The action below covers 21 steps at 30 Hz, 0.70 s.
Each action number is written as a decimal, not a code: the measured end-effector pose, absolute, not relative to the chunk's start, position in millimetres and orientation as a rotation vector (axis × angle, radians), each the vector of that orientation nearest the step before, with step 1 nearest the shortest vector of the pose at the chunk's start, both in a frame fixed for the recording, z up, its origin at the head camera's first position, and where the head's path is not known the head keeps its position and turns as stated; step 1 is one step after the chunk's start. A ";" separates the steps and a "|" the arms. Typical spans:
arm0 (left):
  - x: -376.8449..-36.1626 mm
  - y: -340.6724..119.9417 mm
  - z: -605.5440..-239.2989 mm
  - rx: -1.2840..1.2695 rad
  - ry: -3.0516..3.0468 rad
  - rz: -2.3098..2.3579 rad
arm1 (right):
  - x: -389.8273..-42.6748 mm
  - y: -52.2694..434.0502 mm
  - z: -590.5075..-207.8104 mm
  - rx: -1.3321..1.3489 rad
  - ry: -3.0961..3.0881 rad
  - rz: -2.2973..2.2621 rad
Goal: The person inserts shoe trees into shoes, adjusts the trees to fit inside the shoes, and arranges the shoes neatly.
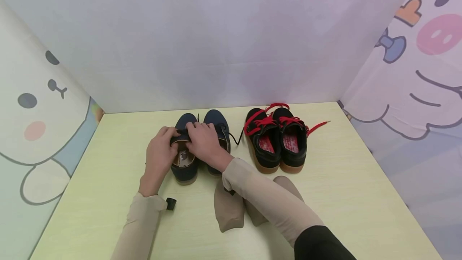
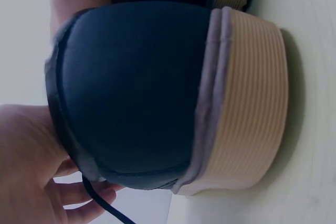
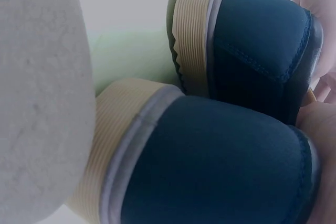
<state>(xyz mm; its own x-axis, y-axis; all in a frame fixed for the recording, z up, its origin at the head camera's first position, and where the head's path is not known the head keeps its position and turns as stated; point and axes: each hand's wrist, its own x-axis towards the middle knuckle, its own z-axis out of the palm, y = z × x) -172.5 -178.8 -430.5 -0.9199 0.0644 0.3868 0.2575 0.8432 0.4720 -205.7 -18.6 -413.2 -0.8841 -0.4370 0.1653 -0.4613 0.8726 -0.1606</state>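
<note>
Now, from my remote seat, working left to right: my left hand [image 1: 159, 153] curls its fingers over the tongue of the left navy shoe [image 1: 185, 159], at about 11 o'clock from me on the pale green table [image 1: 343, 196]. My right hand [image 1: 203, 141] pinches the same shoe's tongue and lacing area from the other side; I cannot tell whether a lace end sits between its fingertips. A thin black lace [image 1: 236, 137] trails off toward 3 o'clock.

I judge the shoe light, with a soft, pliant cloth upper and a stiff ribbed tan rubber sole [image 2: 252, 103]; the collar or heel counter gives the firmest hold, the lace the most slippery. Its long axis runs 6 to 12 o'clock, toe toward the back wall, heel toward me, sole flat on the table.

Its mate [image 1: 218, 125] stands touching it at its right. Near me lie beige socks [image 1: 231, 208], and at 1 o'clock a black pair with red laces [image 1: 276, 139].
</note>
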 end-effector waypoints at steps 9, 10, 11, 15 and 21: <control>-174.2 -177.5 -431.7 -0.222 -2.605 -0.822 | -205.9 -20.2 -412.4 0.688 -2.894 0.314; -174.6 -177.5 -431.7 -0.218 -2.601 -0.828 | -205.7 -20.6 -412.4 0.686 -2.890 0.304; -175.0 -177.1 -431.6 -0.212 -2.599 -0.833 | -205.5 -21.0 -412.4 0.682 -2.888 0.296; -176.1 -176.6 -431.8 -0.192 -2.600 -0.827 | -204.7 -23.0 -412.8 0.668 -2.878 0.255; -177.3 -176.9 -433.2 -0.195 -2.586 -0.828 | -205.1 -26.2 -414.6 0.643 -2.875 0.219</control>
